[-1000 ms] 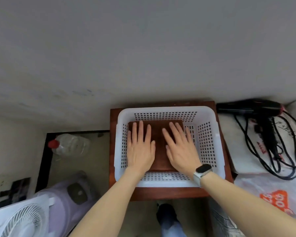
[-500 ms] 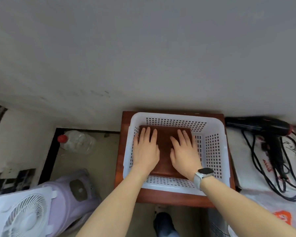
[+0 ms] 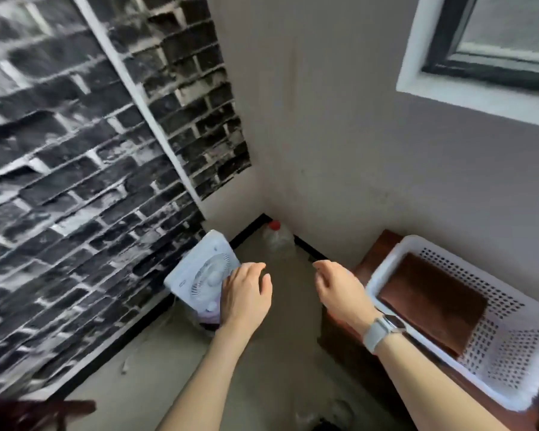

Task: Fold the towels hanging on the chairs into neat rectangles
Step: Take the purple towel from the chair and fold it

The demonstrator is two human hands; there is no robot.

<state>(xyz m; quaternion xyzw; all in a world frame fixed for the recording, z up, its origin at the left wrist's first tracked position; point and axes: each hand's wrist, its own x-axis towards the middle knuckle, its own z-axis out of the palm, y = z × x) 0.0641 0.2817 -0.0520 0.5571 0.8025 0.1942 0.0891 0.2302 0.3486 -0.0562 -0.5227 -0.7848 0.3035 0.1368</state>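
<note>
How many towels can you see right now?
1. A folded brown towel lies flat inside the white basket on the right. Neither hand holds any towel. More towels may be somewhere outside the picture.

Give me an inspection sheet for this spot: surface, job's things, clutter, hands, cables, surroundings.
Surface: wooden stand beside the wall.
Job's things: folded brown towel lying flat in the white basket on the stand.
Clutter: white fan leaning on the brick-pattern wall; red-capped bottle in the corner.
Hands: left hand and right hand empty, fingers loosely curled, above the floor.
Cables: nothing seen.
Surroundings: window upper right.
</note>
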